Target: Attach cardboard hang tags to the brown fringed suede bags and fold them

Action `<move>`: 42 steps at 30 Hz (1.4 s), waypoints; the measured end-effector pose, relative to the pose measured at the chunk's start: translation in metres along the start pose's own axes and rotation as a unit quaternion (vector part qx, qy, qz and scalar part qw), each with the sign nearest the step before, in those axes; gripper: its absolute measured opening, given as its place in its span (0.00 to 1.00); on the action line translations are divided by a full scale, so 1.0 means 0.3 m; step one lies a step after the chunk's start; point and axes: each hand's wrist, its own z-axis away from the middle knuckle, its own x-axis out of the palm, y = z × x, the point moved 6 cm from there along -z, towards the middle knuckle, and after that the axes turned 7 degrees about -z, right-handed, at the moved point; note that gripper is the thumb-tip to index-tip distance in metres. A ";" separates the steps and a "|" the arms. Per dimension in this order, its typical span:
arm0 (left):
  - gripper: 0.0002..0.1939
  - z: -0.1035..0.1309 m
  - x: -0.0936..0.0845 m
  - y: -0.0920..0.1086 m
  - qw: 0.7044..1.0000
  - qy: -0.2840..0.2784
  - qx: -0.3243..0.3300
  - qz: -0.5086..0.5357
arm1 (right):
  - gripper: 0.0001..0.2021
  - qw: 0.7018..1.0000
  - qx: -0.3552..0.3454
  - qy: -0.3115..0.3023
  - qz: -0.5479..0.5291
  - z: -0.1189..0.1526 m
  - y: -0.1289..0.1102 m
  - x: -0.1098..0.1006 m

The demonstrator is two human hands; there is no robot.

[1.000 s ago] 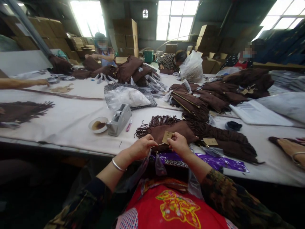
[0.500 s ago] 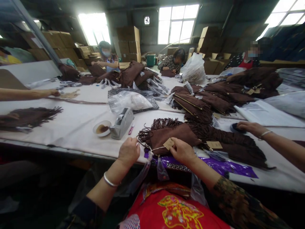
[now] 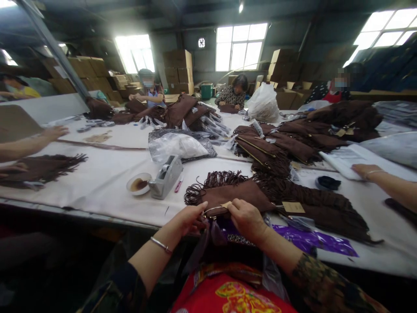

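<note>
A brown fringed bag [image 3: 239, 193] lies flat at the table's front edge, its fringe pointing away from me. My right hand [image 3: 247, 219] pinches a small tan hang tag [image 3: 226, 204] over the bag's near edge; the fingers cover most of it. From the tag a pale string [image 3: 213, 208] runs left to my left hand [image 3: 192, 221]. That hand is closed at the bag's near left corner, thumb on top; what its curled fingers grip is hidden. Clear plastic [image 3: 217, 234] hangs below the zipper edge. Purple glossy plastic [image 3: 312, 239] lies partly under the bag.
A tape dispenser [image 3: 167, 177], a bowl [image 3: 139, 184] and a pink-handled tool [image 3: 178, 184] stand left of the bag. Another fringed bag with a tag [image 3: 293, 207] lies right. Brown bags [image 3: 276, 141] are piled behind. Co-workers' hands [image 3: 368, 170] reach in from both sides.
My left hand has moved right and down to the bag's corner. My right hand still holds the tag, now tipped flatter. The co-worker's hand at right has moved from a dark round item to white sheets.
</note>
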 end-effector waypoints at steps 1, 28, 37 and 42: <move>0.25 -0.015 -0.001 0.011 1.000 0.013 0.005 0.011 | 0.09 1.000 0.000 0.003 -0.001 0.005 -0.003 -0.005; 0.06 -0.137 -0.164 0.255 0.948 0.255 0.188 0.040 | 0.04 1.000 -0.010 0.004 0.000 0.048 -0.057 0.116; 0.07 -0.065 0.086 0.317 0.848 0.301 0.300 -0.317 | 0.04 1.000 -0.013 0.007 0.007 0.033 -0.071 0.130; 0.12 -0.063 0.248 0.229 0.752 0.231 0.340 -0.516 | 0.15 0.999 -0.034 0.003 -0.002 0.055 -0.065 0.133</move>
